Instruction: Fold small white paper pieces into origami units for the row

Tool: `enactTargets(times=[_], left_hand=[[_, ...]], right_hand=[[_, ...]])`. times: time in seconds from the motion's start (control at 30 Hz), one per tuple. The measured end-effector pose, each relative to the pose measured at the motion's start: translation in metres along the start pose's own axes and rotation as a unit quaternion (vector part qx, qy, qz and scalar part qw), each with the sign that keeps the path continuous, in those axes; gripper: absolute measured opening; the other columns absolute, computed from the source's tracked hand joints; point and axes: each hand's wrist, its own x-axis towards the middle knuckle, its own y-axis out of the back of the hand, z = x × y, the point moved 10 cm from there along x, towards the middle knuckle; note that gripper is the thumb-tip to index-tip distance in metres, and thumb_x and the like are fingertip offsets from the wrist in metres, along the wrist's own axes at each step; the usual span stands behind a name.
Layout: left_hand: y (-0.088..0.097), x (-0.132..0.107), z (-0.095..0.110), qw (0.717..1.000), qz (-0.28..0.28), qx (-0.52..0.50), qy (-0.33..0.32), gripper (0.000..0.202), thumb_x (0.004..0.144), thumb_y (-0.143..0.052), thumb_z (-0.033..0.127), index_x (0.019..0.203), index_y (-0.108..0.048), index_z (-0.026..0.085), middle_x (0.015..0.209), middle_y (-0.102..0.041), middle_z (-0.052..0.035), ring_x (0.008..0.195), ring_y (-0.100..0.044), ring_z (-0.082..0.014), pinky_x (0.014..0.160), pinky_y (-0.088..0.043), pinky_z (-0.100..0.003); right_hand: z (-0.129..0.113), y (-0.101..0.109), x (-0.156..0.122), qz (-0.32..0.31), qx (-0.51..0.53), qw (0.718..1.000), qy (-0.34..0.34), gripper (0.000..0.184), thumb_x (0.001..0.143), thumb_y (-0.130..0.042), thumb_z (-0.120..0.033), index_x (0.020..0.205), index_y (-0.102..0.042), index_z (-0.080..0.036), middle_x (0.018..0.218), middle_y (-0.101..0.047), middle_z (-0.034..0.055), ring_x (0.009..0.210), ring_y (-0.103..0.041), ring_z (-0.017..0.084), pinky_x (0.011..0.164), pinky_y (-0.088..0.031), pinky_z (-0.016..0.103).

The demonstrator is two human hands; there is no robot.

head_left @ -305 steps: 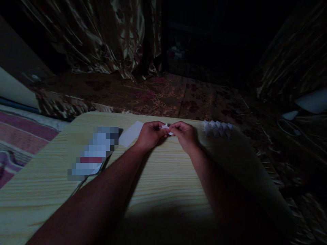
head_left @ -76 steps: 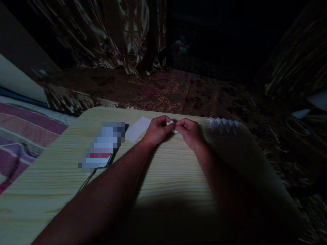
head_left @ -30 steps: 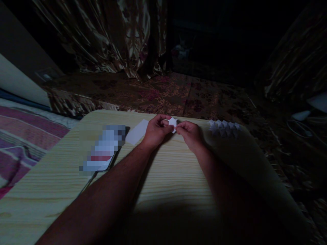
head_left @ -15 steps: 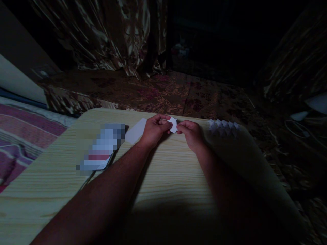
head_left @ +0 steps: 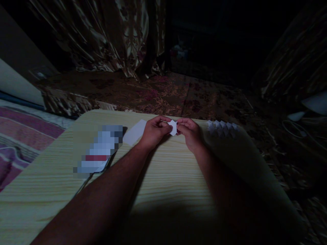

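Note:
A small folded piece of white paper [head_left: 173,127] is held up between my two hands, over the far part of the table. My left hand [head_left: 156,132] pinches its left side, thumb on the front face. On the opposite edge, the thumb and fingers of my right hand [head_left: 188,132] are closed on the same paper. Left of my left hand lies a stack or sheet of white paper [head_left: 135,132], partly covered by that hand. Beyond my right hand, several folded white paper pieces [head_left: 222,128] stand in rows near the table's far right corner.
The pale wood-grain table [head_left: 173,177] has rounded far corners. On its left lies a blurred-out phone-like device [head_left: 100,149] with a cable. A striped bedcover [head_left: 22,129] is at the left, a patterned sofa or bench [head_left: 143,90] behind, a white lamp-like object [head_left: 315,103] at right.
My right hand's fingers have moved up and closer around the folded paper's right edge. The paper has turned slightly. My left hand keeps its pinch, and the view has shifted a little.

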Motion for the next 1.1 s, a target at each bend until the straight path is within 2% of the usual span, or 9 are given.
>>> enactTargets(times=[0.1,0.37,0.97,1.1], left_hand=[[-0.0044,-0.0012,0.0019,1.000,-0.015,0.008,-0.007,0.031,0.065,-0.074,0.023,0.093,-0.064,0.015,0.057,-0.059,0.0026,0.047,-0.050,-0.0083,0.049,-0.039,-0.021],[-0.0043,-0.0003,0.0014,0.999,-0.024,0.018,-0.023,0.027,0.066,-0.073,0.022,0.091,-0.066,0.013,0.055,-0.057,0.0031,0.046,-0.047,-0.0075,0.047,-0.037,-0.020],[-0.0080,-0.0001,0.0027,0.998,-0.041,0.025,-0.047,0.018,0.071,-0.067,0.020,0.088,-0.065,0.015,0.051,-0.052,0.0044,0.044,-0.044,-0.0073,0.044,-0.033,-0.020],[-0.0077,0.0002,0.0012,0.998,-0.044,0.032,-0.035,0.019,0.069,-0.066,0.016,0.088,-0.065,0.015,0.053,-0.053,0.0042,0.045,-0.045,-0.0073,0.045,-0.034,-0.020]], right_hand=[[-0.0061,-0.0039,-0.0020,-0.014,0.004,1.000,0.019,0.036,0.067,-0.068,-0.029,0.101,-0.059,-0.021,0.072,-0.064,-0.0030,0.061,-0.058,0.012,0.059,-0.046,0.025],[-0.0074,-0.0082,-0.0034,-0.010,-0.035,0.999,0.035,0.017,0.068,-0.064,-0.023,0.085,-0.062,-0.018,0.063,-0.062,-0.0035,0.054,-0.055,0.009,0.055,-0.044,0.022],[-0.0104,-0.0090,-0.0051,0.009,-0.074,0.995,0.060,0.014,0.067,-0.062,-0.018,0.081,-0.059,-0.019,0.060,-0.061,-0.0044,0.050,-0.054,0.009,0.049,-0.041,0.021],[-0.0097,-0.0093,-0.0044,0.002,-0.069,0.996,0.058,0.014,0.067,-0.061,-0.017,0.080,-0.059,-0.019,0.061,-0.061,-0.0043,0.052,-0.054,0.010,0.049,-0.041,0.021]])
